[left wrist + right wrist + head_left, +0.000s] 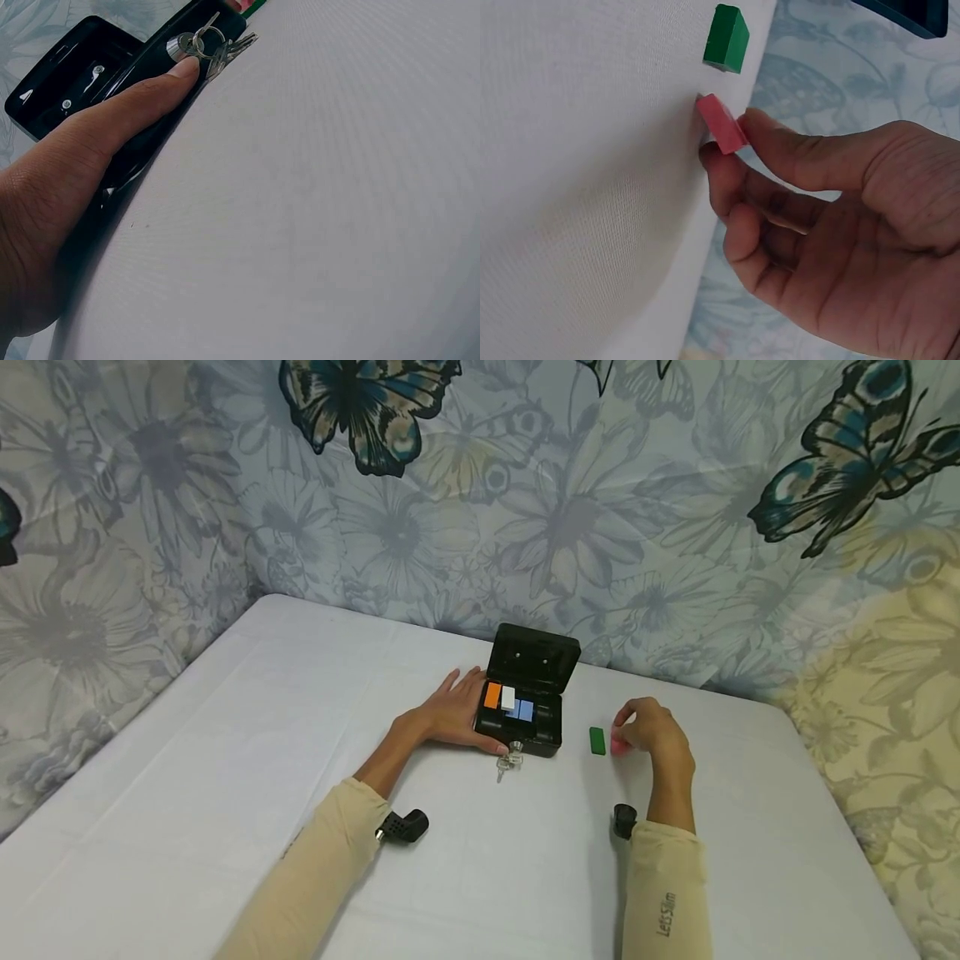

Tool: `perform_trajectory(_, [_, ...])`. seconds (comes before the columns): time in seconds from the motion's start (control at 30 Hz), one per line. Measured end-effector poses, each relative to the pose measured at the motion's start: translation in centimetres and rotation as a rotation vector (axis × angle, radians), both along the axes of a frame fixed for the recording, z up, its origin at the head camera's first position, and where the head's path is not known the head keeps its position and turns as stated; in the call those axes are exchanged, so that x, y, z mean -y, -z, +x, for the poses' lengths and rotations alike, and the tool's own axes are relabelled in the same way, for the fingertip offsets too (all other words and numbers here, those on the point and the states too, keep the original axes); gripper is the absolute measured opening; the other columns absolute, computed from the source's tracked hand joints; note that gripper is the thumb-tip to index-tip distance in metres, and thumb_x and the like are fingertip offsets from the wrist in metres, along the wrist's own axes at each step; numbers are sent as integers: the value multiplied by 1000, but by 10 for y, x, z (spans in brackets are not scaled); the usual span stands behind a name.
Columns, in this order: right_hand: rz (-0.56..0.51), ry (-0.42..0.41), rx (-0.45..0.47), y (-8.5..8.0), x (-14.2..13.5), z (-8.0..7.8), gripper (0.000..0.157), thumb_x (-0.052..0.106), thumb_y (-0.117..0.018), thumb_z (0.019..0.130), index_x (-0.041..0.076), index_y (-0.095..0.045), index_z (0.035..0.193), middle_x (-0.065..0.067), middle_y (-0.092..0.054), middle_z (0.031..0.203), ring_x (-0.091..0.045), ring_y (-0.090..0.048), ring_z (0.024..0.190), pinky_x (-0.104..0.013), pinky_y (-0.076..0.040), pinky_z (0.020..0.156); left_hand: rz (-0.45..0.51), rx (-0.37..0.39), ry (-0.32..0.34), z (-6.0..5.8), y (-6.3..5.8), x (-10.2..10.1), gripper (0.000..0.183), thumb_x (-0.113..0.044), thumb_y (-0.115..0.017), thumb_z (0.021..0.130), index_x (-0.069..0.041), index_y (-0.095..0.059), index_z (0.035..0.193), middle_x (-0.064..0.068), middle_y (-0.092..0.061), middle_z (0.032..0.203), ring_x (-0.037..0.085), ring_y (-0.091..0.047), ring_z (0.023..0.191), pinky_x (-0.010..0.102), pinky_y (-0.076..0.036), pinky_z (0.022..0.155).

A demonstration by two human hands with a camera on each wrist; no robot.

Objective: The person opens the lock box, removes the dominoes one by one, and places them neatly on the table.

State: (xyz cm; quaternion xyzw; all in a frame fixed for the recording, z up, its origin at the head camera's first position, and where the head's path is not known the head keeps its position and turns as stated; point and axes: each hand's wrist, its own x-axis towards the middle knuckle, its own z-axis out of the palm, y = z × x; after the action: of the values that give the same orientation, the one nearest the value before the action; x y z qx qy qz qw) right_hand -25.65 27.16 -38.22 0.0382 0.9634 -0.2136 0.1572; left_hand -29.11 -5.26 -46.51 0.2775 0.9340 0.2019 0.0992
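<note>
A black cash box (552,733) stands with its lid (534,658) raised. Inside lie an orange block (492,696), a white block (508,697) and light blue blocks (527,711). My left hand (453,714) rests against the box's left side, its thumb (142,105) stretched along the front near the lock. Keys on a ring (217,49) hang from that lock. To the right, my right hand (654,727) pinches a pink block (721,124) between thumb and fingertips, at the tabletop. A green block (597,741) lies on the table just left of the pink one.
The table (480,877) has a white cloth over it. Behind it rises a wall covering (450,552) with flowers and butterflies, close to the raised lid. Dark wrist cameras sit on both forearms.
</note>
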Motion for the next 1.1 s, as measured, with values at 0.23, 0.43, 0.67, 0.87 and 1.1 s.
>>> perform_trajectory(0.23, [12,1,15,-1,-1,0,27,9,-69,95,-7,-71,116,-29,-66,116,-35,-59,99,-47,-52,82,-2,0,6,-1,1,0,134,-72,-74,78,-2,-4,168,16,-7,178,27,0,167,49,6,136])
perform_trajectory(0.43, [4,-20,26,-2,2,-1,25,5,-67,93,-6,-73,115,-24,-68,111,-33,-60,98,-44,-51,82,-16,3,6,-2,0,0,134,-72,-74,79,0,-3,167,16,-5,178,27,2,167,49,7,136])
perform_trajectory(0.67, [-42,-29,33,-1,3,-3,25,1,-64,94,-8,-73,116,-13,-72,91,-24,-60,87,-32,-49,74,-15,4,8,-2,-1,1,134,-72,-74,79,0,-3,167,17,-5,178,27,1,167,49,7,136])
perform_trajectory(0.87, [-52,-35,31,0,2,-3,28,1,-62,94,-8,-72,118,-13,-71,91,-24,-60,86,-30,-48,73,-9,1,9,-2,0,1,134,-72,-74,79,0,-4,167,17,-6,177,28,0,167,49,7,136])
perform_trajectory(1.1, [-53,-41,23,0,2,-4,29,3,-60,95,-8,-71,119,-14,-71,89,-25,-61,84,-32,-49,73,-8,-5,10,-2,-1,1,135,-72,-74,78,1,-4,167,18,-6,177,29,-1,167,50,6,136])
